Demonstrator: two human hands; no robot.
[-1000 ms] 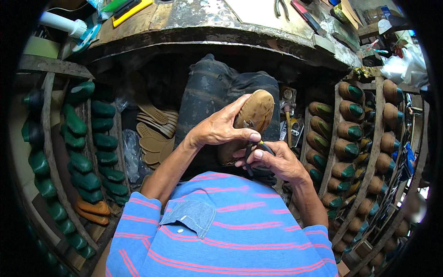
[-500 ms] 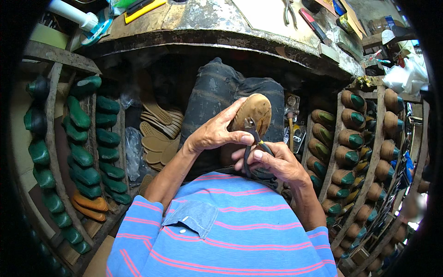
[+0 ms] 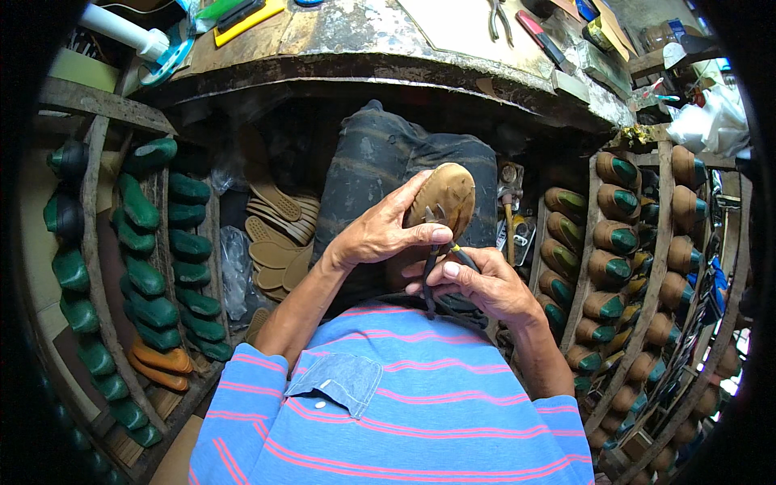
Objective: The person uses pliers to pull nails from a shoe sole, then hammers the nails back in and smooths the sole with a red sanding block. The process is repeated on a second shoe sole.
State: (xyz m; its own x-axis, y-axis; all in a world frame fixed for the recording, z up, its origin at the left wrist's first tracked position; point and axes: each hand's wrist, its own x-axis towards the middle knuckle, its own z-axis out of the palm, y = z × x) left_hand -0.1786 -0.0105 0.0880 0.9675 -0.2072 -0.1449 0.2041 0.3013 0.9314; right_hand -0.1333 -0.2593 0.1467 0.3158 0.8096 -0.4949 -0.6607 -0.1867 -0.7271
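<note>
My left hand [image 3: 373,237] is closed around a tan shoe [image 3: 451,190], sole side up, over my lap. Its sole looks worn or marked, with small dark spots near the toe edge. Closed in my right hand [image 3: 489,283] is a pair of pliers [image 3: 461,256] with black and yellow handles. The jaws are parted and lie against the sole, close to my left thumb. One handle stands away from the other, below my right fingers. The heel end of the shoe is hidden behind my hands.
Racks of green shoe lasts [image 3: 145,275] stand on the left, tan-and-green ones [image 3: 614,238] on the right. Cut insoles [image 3: 279,242] are stacked beside my knee. Ahead, the worn workbench [image 3: 339,40] carries another pair of pliers [image 3: 499,23] and a red-handled tool [image 3: 543,36].
The pliers' jaws and handles have spread wider apart. My left hand and the shoe stay nearly in place.
</note>
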